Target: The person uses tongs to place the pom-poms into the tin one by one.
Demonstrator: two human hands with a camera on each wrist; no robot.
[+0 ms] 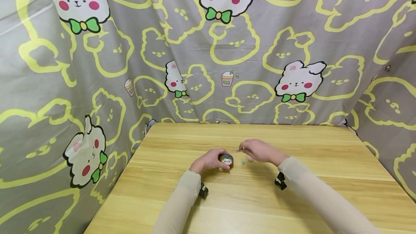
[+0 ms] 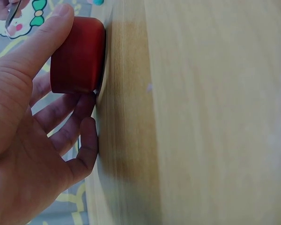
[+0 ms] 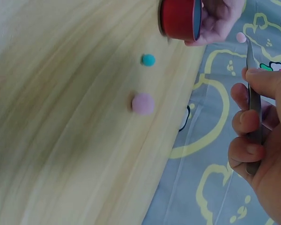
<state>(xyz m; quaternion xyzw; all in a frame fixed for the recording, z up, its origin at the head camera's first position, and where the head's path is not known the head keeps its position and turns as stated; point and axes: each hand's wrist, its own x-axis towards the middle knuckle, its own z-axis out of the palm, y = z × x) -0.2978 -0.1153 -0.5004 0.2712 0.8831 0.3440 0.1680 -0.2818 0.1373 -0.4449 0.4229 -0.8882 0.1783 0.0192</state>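
Observation:
A small red round tin [image 1: 226, 160] [image 2: 77, 55] [image 3: 179, 18] stands on the wooden table [image 1: 247, 198]. My left hand [image 1: 209, 160] [image 2: 28, 122] grips its side with thumb and fingers. My right hand [image 1: 261, 151] [image 3: 262, 140] holds metal tweezers [image 1: 238, 150] [image 3: 253, 93], whose tip pinches a tiny pink ball [image 3: 241, 37] just above the tin's open top. On the table to the right of the tin lie a teal ball [image 1: 243, 162] [image 3: 148, 59] and a larger pink ball [image 1: 250, 159] [image 3: 143, 103].
A grey cloth [image 1: 208, 46] printed with yellow and white bunnies hangs behind and beside the table. Bare wood [image 1: 247, 198] stretches in front of my arms, and the table's far edge [image 1: 253, 124] meets the cloth.

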